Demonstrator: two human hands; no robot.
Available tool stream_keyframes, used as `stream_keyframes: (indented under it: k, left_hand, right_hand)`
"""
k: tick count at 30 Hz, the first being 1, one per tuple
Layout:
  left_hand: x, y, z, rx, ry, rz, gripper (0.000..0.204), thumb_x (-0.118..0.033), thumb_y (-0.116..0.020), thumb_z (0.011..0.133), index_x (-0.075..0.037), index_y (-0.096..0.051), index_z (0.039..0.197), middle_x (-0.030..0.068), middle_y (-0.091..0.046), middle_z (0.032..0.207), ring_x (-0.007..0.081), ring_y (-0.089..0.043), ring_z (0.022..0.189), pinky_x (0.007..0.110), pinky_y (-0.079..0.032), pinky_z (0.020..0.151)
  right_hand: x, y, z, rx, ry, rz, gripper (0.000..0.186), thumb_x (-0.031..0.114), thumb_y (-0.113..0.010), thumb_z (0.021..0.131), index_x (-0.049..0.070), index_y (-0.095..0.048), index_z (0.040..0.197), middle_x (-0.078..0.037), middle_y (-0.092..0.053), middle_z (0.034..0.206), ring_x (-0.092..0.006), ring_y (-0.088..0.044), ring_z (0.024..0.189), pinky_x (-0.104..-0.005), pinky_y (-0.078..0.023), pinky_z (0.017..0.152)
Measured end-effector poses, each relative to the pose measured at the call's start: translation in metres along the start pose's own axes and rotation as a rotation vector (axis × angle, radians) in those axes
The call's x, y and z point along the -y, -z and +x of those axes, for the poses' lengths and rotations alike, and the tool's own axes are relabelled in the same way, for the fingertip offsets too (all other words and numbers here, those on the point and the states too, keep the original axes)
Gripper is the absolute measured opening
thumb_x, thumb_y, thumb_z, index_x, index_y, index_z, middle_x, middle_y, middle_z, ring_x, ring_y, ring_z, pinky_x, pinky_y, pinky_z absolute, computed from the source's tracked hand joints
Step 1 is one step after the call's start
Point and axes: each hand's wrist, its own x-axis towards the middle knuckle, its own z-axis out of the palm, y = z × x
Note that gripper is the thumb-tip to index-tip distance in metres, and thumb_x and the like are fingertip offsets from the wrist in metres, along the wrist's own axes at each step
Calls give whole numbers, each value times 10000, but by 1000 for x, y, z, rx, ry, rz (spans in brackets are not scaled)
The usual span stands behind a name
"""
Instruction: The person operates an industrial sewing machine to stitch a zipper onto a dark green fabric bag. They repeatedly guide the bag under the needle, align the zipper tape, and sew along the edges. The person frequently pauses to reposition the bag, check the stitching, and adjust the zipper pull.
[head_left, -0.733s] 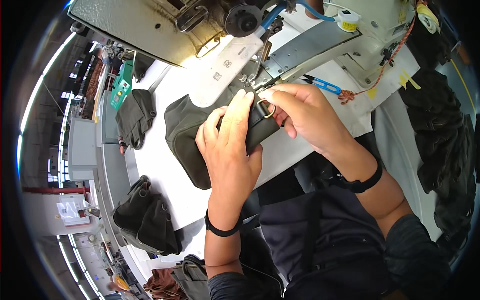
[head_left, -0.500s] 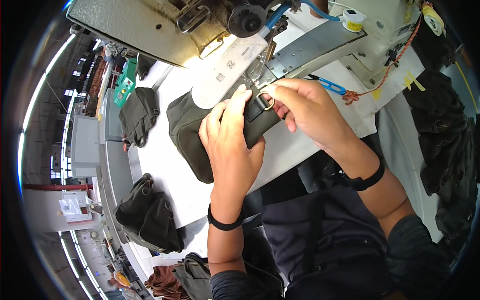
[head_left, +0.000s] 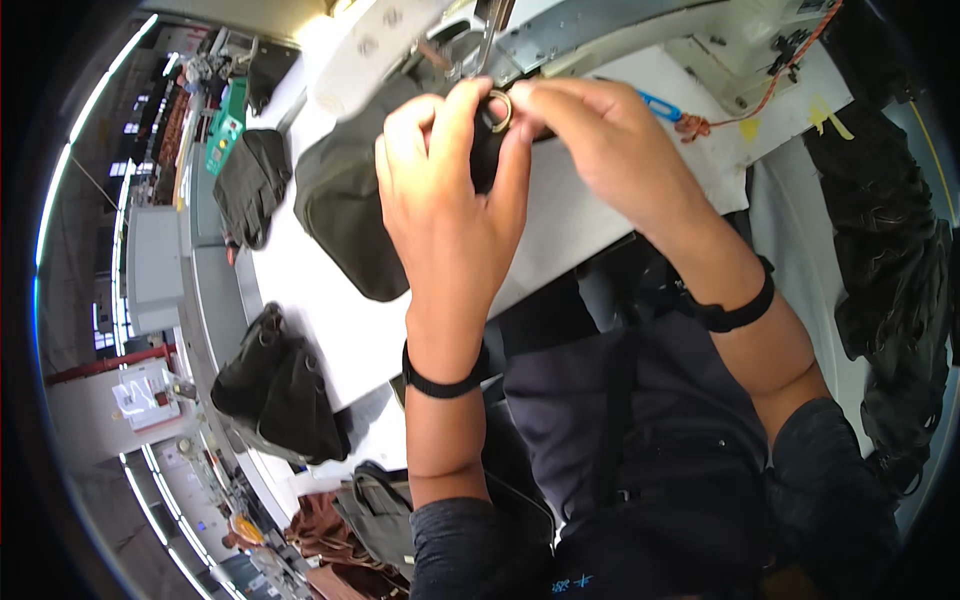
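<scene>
A dark green bag (head_left: pixel 345 220) lies on the white worktop under the sewing machine's white arm cover (head_left: pixel 375 45). My left hand (head_left: pixel 445 190) is closed on the bag's right end, its index finger and thumb around a dark tab with a brass-coloured ring (head_left: pixel 501 111). The ring stands up between my hands. My right hand (head_left: pixel 620 150) is closed in a pinch beside the ring; its fingertips are partly hidden, and what lies between them cannot be made out. The machine's needle bar and presser foot area (head_left: pixel 485 40) sits just beyond my fingertips.
Another dark bag (head_left: pixel 275 385) stands at the worktop's left edge, and one more (head_left: pixel 252 185) lies farther back. A blue-handled tool (head_left: pixel 660 106) rests by an orange cord (head_left: pixel 750 118) to the right. Dark bags or cloth (head_left: pixel 880 260) are heaped at far right.
The machine, bag and worktop sit higher in the picture now. My left thumb has come up beside the tab, and my right fingers stay near the ring.
</scene>
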Motion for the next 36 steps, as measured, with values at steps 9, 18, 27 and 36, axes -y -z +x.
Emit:
stream_keyframes:
  k: [9, 18, 27, 36]
  left_hand:
    - [-6, -1, -7, -77, 257, -215, 333, -110, -846, 874, -36, -708, 1168, 116, -715, 1063, 255, -693, 933, 354, -557, 839]
    - [-12, -10, -16, -205, 177, -146, 218, -10, -812, 893, 23, -721, 1088, 187, -759, 1136, 279, -756, 994, 358, -602, 870]
    - [-21, 4, -16, -165, 338, -171, 111, -16, -808, 903, 0, -729, 980, 158, -787, 1102, 270, -774, 988, 346, -596, 878]
    - [-17, -6, -15, -198, 318, -116, 124, -44, -816, 869, -32, -701, 913, 162, -788, 1112, 269, -773, 893, 329, -593, 722]
  right_hand:
    - [-31, 18, 3, 209, 83, -60, 246, 186, -608, 1033, -13, -753, 1048, 27, -658, 804, -50, -549, 776, -266, -449, 691]
    - [-12, 9, -15, 154, -10, -100, 222, 132, -681, 1020, -25, -751, 1160, -38, -762, 1010, -91, -661, 964, -278, -531, 885]
    - [-8, -6, -22, 18, -73, 61, 205, 163, -684, 1012, -20, -777, 1006, 58, -644, 760, -7, -503, 687, -217, -394, 589]
    - [-7, -5, -15, 16, -94, 106, 196, 144, -684, 1008, -27, -774, 973, 51, -663, 779, -6, -526, 706, -211, -416, 604]
